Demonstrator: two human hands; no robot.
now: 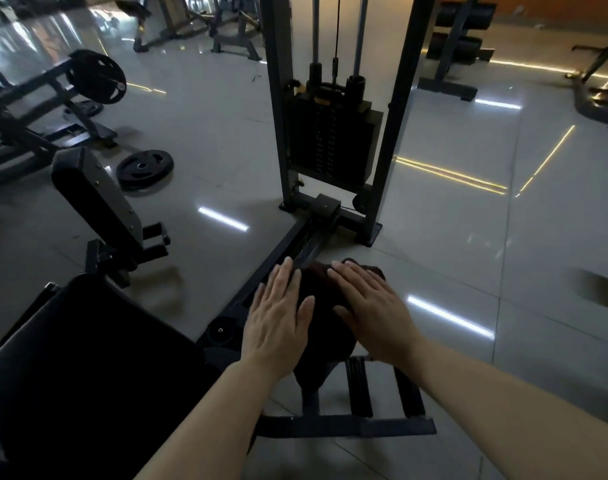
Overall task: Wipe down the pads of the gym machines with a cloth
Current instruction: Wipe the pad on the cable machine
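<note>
A dark cloth (321, 299) lies draped over a small black pad of the machine at the centre bottom. My left hand (280, 313) rests flat on the cloth's left side, fingers straight. My right hand (368, 303) lies flat on its right side, fingers spread and straight. The pad under the cloth is mostly hidden. A large black seat pad (81, 358) fills the lower left. An angled black back pad (94, 199) stands behind it.
The machine's weight stack (333, 133) and upright frame stand straight ahead, joined by a floor rail (295, 247). A footplate frame (347, 424) lies below my hands. A loose weight plate (145, 166) lies on the tiled floor at left, beside a plate-loaded rack (94, 77).
</note>
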